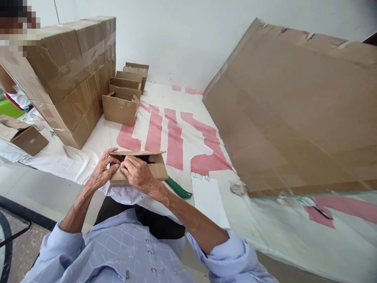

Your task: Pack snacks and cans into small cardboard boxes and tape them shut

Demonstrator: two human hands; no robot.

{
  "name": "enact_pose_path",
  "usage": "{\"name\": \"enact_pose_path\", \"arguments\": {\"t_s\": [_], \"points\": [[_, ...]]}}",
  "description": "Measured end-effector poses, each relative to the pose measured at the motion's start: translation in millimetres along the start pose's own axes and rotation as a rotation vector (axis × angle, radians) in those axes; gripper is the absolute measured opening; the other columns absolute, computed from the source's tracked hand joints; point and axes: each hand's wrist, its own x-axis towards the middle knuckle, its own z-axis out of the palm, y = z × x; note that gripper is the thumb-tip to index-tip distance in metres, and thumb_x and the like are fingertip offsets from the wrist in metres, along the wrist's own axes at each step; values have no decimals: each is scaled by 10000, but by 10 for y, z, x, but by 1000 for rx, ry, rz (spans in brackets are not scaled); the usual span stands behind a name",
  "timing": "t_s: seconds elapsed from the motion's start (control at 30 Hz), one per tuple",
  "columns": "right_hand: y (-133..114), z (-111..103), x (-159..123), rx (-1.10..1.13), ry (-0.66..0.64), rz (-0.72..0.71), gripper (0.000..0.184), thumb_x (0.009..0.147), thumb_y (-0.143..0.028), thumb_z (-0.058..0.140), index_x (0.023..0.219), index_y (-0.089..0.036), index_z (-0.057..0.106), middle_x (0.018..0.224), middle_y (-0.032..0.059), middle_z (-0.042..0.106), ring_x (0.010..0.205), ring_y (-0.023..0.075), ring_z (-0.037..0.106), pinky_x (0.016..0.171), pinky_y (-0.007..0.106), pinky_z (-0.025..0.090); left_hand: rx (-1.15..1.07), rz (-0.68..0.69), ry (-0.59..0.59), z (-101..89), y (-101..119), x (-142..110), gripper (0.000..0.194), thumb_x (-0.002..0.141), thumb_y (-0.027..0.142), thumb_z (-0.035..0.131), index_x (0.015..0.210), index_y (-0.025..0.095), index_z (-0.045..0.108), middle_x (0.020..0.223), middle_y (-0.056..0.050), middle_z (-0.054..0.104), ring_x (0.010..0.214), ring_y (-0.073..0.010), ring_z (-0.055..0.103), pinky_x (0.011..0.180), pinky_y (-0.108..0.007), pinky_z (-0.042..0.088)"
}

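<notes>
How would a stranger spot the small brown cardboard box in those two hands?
Find the white tablecloth printed with big red shapes. At its near edge, just ahead of the pale blue checked shirt, sits the small brown cardboard box, its top partly open. Unlike the row of open brown cardboard boxes farther back, it has the wearer's left hand and right hand on it.

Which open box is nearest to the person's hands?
The box beside the green object: both hands touch it; the other open boxes stand farther away.
</notes>
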Motion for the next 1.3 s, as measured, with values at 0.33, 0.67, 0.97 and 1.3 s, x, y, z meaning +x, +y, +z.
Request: {"name": "enact_pose_path", "arguments": {"t_s": [0.33, 0.67, 0.97, 1.3], "points": [[-83, -6, -112, 341, 266, -72, 211, 1068, -182, 463, 879, -253, 526, 854, 43, 586, 825, 214, 576, 797, 360, 498, 35, -63, 24, -23, -35, 48, 390, 974, 564, 636, 887, 196, 730, 1588, -159, 556, 1503, -359, 507, 1308, -511, 375], [-130, -535, -454, 735, 489, 318, 181, 1061, -386, 577, 965, -236, 605, 944, 40, 662, 841, 181, 625, 805, 335, 522, 117, -20, 84, -178, 16, 180, 406, 958, 598, 647, 856, 218, 751, 1473, -141, 674, 1458, -348, 580, 1249, -491, 461], [1213, -1100, -1648, 94, 737, 869, 221, 928, -412, 566, 892, -219, 667, 866, 30, 728, 816, 195, 667, 800, 321, 546, 243, -9, 225, -307, -79, 486, 140, 903, 496, 734, 797, 415, 777, 1407, 203, 710, 1383, -316, 661, 1311, -600, 429], [2299, -1628, -2536, -297, 755, 1267, 117, 930, -211, 527, 864, -232, 621, 1007, 103, 719, 1012, 247, 664, 940, 354, 519, 322, 1, 253, -303, -95, 424, 86, 840, 508, 752, 804, 443, 795, 1427, 198, 712, 1377, -384, 670, 1279, -659, 466]]}}
